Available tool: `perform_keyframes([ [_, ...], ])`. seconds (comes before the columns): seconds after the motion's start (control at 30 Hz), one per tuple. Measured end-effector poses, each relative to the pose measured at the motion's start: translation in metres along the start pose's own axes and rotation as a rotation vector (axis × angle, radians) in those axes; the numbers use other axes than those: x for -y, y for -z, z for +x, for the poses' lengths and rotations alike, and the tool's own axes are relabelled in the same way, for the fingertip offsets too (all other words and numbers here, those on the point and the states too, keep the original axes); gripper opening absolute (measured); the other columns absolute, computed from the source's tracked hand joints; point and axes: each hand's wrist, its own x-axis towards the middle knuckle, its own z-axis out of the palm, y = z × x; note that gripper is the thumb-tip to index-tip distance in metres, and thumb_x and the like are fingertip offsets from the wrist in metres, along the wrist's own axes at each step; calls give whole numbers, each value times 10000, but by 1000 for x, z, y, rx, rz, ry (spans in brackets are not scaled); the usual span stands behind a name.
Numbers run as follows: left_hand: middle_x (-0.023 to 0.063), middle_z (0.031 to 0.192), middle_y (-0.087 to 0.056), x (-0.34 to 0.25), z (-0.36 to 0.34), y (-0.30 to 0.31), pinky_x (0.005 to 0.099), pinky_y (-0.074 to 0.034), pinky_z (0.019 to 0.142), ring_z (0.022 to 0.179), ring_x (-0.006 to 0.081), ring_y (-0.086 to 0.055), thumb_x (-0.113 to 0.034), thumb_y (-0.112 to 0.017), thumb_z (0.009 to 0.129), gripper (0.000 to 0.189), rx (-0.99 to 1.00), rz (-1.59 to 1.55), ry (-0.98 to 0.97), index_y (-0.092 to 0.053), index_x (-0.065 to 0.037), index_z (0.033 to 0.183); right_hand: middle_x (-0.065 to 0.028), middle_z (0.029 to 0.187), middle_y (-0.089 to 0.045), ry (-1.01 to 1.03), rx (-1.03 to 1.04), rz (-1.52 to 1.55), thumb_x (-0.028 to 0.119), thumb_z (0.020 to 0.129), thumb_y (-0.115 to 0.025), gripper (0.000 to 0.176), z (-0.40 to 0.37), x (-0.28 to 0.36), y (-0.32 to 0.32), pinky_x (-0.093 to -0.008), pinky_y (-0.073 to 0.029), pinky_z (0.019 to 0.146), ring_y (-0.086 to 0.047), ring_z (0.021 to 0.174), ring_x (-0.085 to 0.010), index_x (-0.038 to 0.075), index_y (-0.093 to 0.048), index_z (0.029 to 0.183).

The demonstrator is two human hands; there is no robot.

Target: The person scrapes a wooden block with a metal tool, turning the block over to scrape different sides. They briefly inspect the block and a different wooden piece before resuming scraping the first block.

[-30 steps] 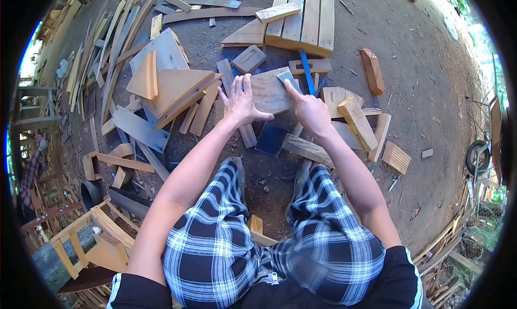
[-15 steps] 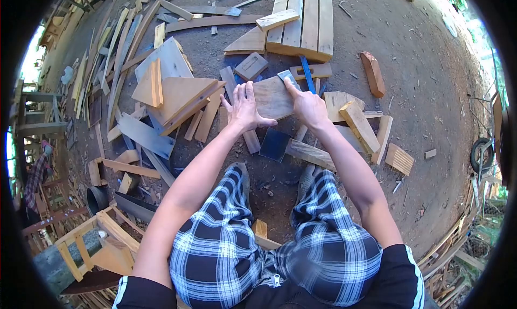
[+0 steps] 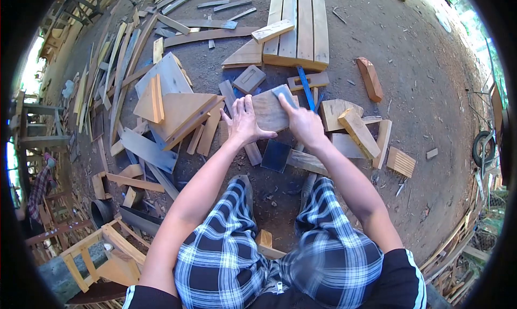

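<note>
On the board (image 3: pixel 266 112) your right hand (image 3: pixel 304 125) grips a grey pad (image 3: pixel 284 95), fingers closed on it; your left hand (image 3: pixel 242 120) lies flat, fingers spread, pinning the left end. Board rests on wood scraps (image 3: pixel 309 161) ahead of your knees, blue strip (image 3: pixel 305 88) just beside

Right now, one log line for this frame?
left hand: flat on brown wooden board | right hand: pressing small grey sheet onto board | board: lying on wood scraps
</note>
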Motion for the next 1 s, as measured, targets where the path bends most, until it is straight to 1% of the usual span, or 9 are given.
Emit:
perform_keyframes([
  [0.27, 155, 1462, -234, 2, 3, -9, 711, -68, 1085, 1412, 316, -160, -718, -802, 416, 1450, -21, 5, 5, -92, -15, 1467, -202, 698, -643, 49, 92, -17, 40, 819, -505, 754, -33, -2, 7, -452, -541, 541, -659, 596, -347, 294, -275, 1491],
  [0.3, 156, 1455, -247, 2, 1, -7, 712, -78, 1083, 1408, 319, -171, -730, -796, 413, 1452, -26, 4, -16, -95, -13, 1463, -249, 795, -661, -15, 157, 21, 89, 877, -494, 664, -20, -3, 10, -470, -542, 634, -666, 687, -392, 254, -291, 1487],
  [0.4, 166, 1430, -289, 12, 7, 6, 715, -114, 1072, 1396, 328, -200, -753, -772, 450, 1372, -74, 5, -88, -180, -11, 1440, -282, 798, -644, -105, -137, 448, 185, 914, -508, 568, -8, -19, -11, -489, -515, 652, -657, 737, -419, 156, -340, 1456],
  [0.43, 167, 1412, -321, 16, 15, 12, 681, -138, 1087, 1388, 323, -227, -748, -757, 496, 1277, -20, -61, -108, -265, -7, 1412, -301, 1078, -629, -148, -192, 554, 219, 957, -531, 564, -12, -20, -14, -456, -500, 809, -640, 947, -436, 57, -317, 1453],
  [0.5, 158, 1335, -440, 26, 36, 22, 538, -217, 1129, 1334, 304, -351, -718, -712, 626, 987, 31, -205, -219, -510, -9, 1283, -174, 957, -671, -304, -229, 677, 228, 931, -598, 553, -30, -23, -20, -375, -523, 671, -665, 757, -254, -14, -384, 1380],
  [0.57, 172, 1269, -552, 32, 59, 22, 402, -390, 1041, 1205, 295, -520, -628, -726, 692, 853, 2, -259, -345, -558, -11, 1257, -73, 829, -628, -557, -199, 925, 267, 920, -627, 441, -47, -19, -23, -240, -459, 422, -534, 503, -70, -12, -490, 1233],
  [0.67, 181, 1193, -629, 27, 83, 26, 372, -461, 963, 1112, 277, -603, -571, -740, 731, 767, 92, -295, -405, -589, -10, 1231, -90, 859, -639, -748, -169, 1279, 273, 915, -635, 407, -58, -11, -41, -215, -418, 350, -491, 441, -58, -11, -506, 1176],
  [0.73, 150, 1106, -674, 22, 89, 30, 352, -466, 933, 1057, 253, -630, -581, -726, 751, 702, 467, -309, -259, -639, -31, 1179, -97, 925, -635, -827, -94, 1370, 302, 920, -633, 412, -59, 1, -44, -216, -431, 360, -476, 437, -53, -14, -498, 1147],
  [1.0, 128, 1027, -702, 23, 69, 12, 337, -486, 878, 978, 233, -661, -640, -701, 739, 719, 390, -460, -82, -676, -36, 1128, -74, 862, -565, -884, -147, 1607, 387, 970, -506, 439, -38, 25, -49, -246, -445, 348, -497, 449, -86, 11, -476, 1194],
])
